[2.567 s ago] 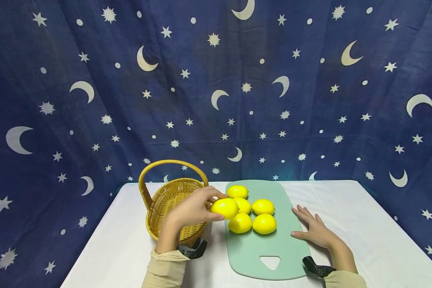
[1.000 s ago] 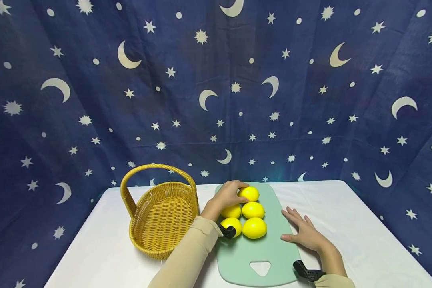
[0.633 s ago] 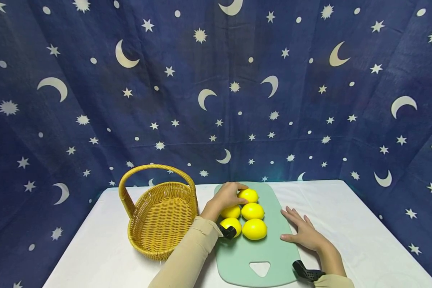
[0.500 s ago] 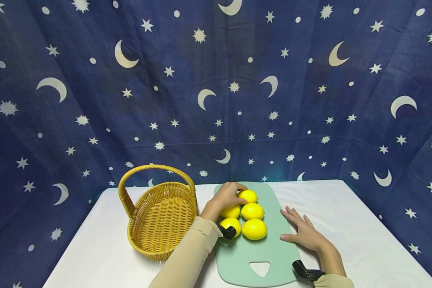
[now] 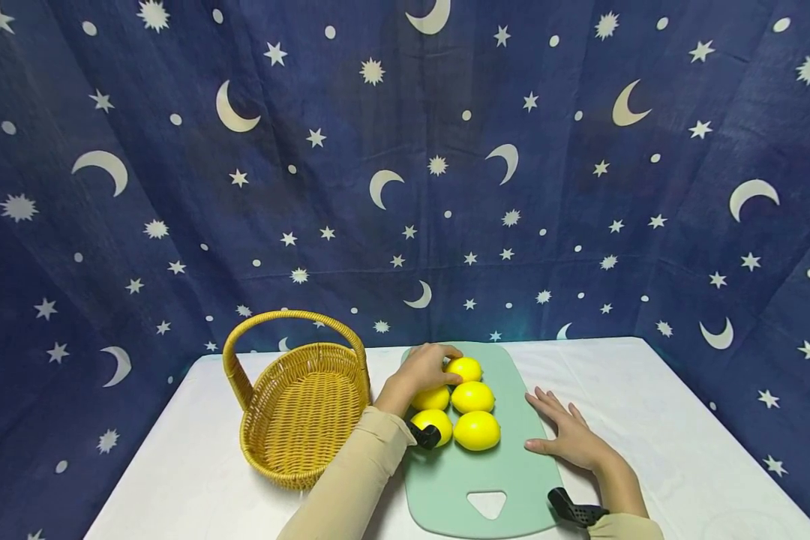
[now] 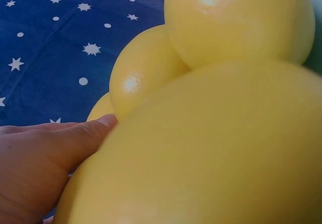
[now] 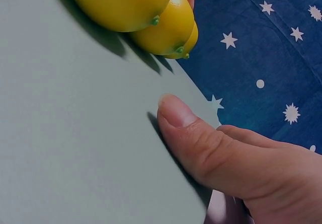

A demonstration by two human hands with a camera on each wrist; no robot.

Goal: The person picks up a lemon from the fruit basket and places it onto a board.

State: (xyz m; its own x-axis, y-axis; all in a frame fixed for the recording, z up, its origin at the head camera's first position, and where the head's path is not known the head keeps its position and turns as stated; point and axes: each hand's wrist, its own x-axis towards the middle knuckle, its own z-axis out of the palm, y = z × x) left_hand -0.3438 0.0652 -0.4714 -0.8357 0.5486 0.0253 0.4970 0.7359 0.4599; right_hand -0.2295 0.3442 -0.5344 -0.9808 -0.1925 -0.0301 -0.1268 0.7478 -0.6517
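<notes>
Now my left hand (image 5: pixel 424 369) curls over the far lemon (image 5: pixel 465 368) at the frame's centre, closing to grip it; my right hand (image 5: pixel 570 435) lies flat, steadying the green board (image 5: pixel 445 480) beside the basket (image 5: pixel 297 409).

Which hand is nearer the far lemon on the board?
Left. The left hand is curled over the far lemon, fingers touching it. The right hand lies flat at the board's right edge, apart from that lemon and nearer the person.
</notes>
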